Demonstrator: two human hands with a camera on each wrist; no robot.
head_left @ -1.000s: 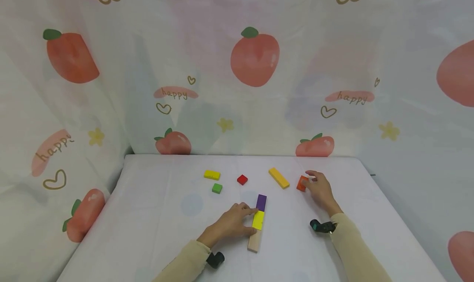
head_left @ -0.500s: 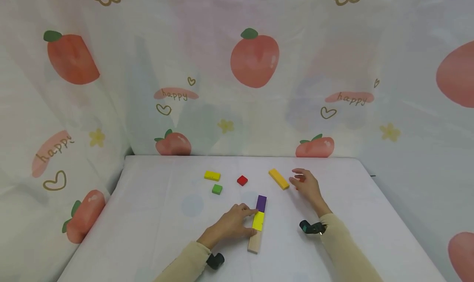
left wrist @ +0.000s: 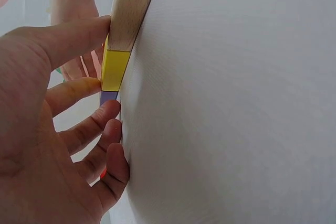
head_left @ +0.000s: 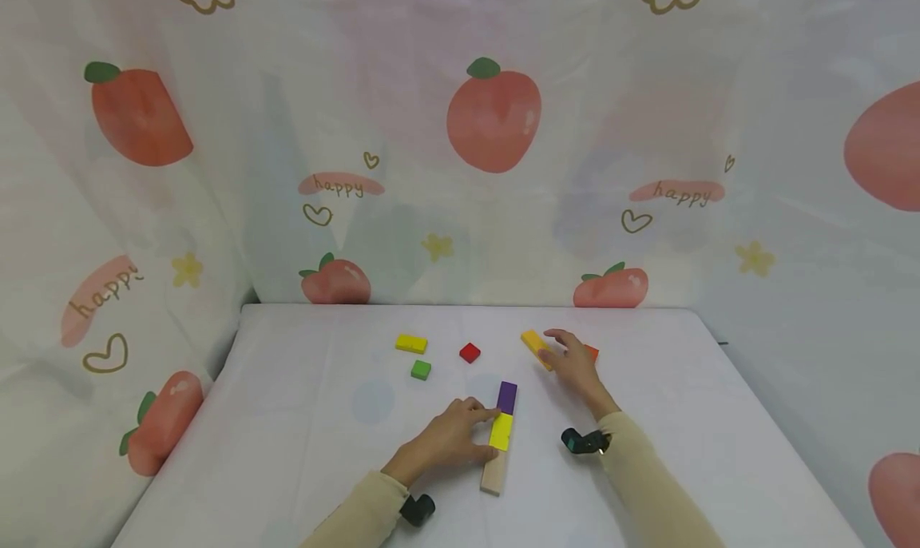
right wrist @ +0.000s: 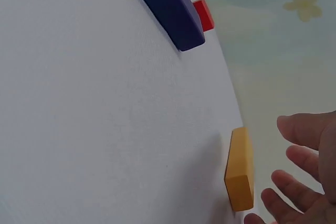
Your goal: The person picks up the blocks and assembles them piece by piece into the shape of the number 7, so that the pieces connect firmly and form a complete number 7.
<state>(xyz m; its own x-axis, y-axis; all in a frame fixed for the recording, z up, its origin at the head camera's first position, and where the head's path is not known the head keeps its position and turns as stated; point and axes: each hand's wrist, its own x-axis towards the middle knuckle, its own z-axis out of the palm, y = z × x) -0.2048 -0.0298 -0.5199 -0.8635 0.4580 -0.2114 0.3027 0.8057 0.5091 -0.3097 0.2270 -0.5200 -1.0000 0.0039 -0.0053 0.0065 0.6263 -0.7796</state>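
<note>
Three blocks form a line end to end on the white cloth: plain wood [head_left: 493,474] nearest, yellow [head_left: 501,432] in the middle, purple [head_left: 506,398] farthest. Beside it is my left hand [head_left: 453,436]; its thumb touches near the wood-yellow joint and its index fingertip the yellow block near the purple one. In the left wrist view its other fingers rest low by the row. My right hand [head_left: 578,372] is spread over a long amber-yellow block [head_left: 533,347], with nothing gripped. The right wrist view shows a gap between thumb [right wrist: 302,128] and the amber block [right wrist: 240,169].
An orange block [head_left: 592,353] lies partly hidden behind the right hand. Farther left on the cloth are a red block [head_left: 470,353], a green block [head_left: 421,370] and a short yellow block [head_left: 411,343]. A printed curtain [head_left: 496,236] stands behind the table's far edge.
My right hand has moved left, from the orange block to over the amber-yellow one; the orange block stays behind on the cloth. The left hand and the row have not moved.
</note>
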